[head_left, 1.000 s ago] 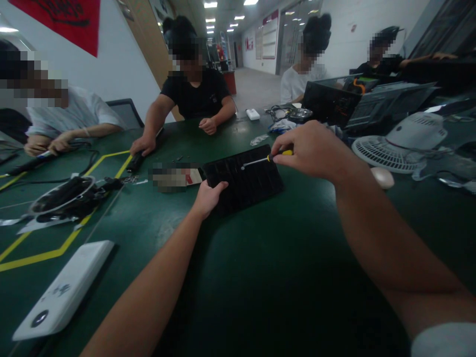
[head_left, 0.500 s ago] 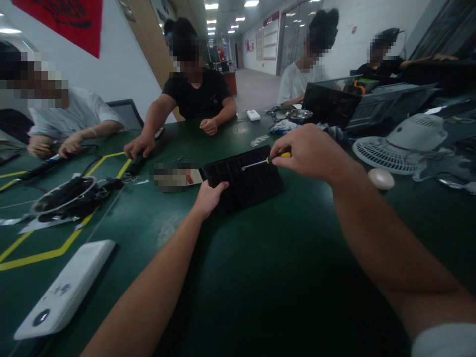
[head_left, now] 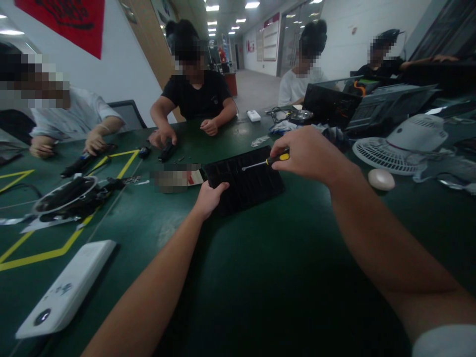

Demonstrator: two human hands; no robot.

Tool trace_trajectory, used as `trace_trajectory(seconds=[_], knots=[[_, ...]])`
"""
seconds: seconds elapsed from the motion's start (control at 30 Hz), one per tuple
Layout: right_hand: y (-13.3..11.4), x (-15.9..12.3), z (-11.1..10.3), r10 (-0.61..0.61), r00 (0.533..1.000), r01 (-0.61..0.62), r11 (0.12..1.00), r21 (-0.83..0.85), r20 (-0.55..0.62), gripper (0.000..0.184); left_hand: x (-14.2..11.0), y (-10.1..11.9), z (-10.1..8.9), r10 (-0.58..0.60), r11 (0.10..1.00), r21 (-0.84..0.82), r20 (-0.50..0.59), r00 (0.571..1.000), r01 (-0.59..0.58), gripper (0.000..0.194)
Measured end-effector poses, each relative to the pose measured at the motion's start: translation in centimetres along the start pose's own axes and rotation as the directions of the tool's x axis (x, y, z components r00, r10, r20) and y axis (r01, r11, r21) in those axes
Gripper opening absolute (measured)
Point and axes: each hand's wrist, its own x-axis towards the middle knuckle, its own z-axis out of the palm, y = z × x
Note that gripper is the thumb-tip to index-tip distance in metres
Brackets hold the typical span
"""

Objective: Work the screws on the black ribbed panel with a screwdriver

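A black rectangular tray-like part (head_left: 256,186) with ribs or compartments lies tilted on the green table (head_left: 238,277). My left hand (head_left: 211,198) grips its left edge, thumb on top and the other fingers hidden. Closed round the yellow and black handle of a screwdriver (head_left: 256,164) is my right hand (head_left: 301,153), over the tray's right side. The metal shaft points left, and its tip lies over the upper middle of the black tray; whether it touches cannot be made out. Just left of the tray sits a small open box (head_left: 195,176), partly blurred.
A white power bank-like device (head_left: 67,290) lies at front left, beside a black device with a clear ring (head_left: 67,198). To the right are a white fan (head_left: 401,144), a pale oval object (head_left: 381,179) and computer parts (head_left: 386,106). Several people sit around the table.
My hands, the black tray and the screwdriver stay almost still. The person opposite has moved a black object to the right. The person at left has shifted a dark tool along the table.
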Motion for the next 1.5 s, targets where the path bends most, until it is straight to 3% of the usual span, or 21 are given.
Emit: trace_trajectory(seconds=[0.17, 0.6, 1.0, 1.13, 1.5], knots=[[0.0, 0.0, 0.1, -0.011, 1.000, 0.011, 0.999, -0.050, 0.004, 0.018, 0.0, 0.0, 0.0, 0.020, 1.000, 0.001, 0.006, 1.000, -0.020, 0.043], [-1.7, -0.3, -0.3, 0.185, 0.982, -0.177, 0.967, -0.182, 0.025, 0.025, -0.1, 0.0, -0.1, 0.026, 1.000, 0.001, 0.027, 0.999, -0.026, 0.044], [-1.9, -0.3, -0.4, 0.180, 0.982, -0.172, 0.979, -0.112, 0.063, 0.016, 0.1, -0.3, -0.2, 0.028, 0.999, 0.024, 0.036, 0.999, -0.029, 0.040], [-1.6, -0.2, -0.1, 0.165, 0.986, -0.158, 0.976, -0.147, 0.037, 0.025, 0.2, -0.5, -0.2, 0.037, 0.999, 0.010, 0.044, 0.998, -0.038, 0.041], [-2.9, -0.2, -0.1, 0.277, 0.958, -0.265, 0.954, -0.140, 0.073, 0.023, -0.4, 0.2, 0.0, 0.028, 1.000, 0.000, 0.021, 0.999, -0.028, 0.045]])
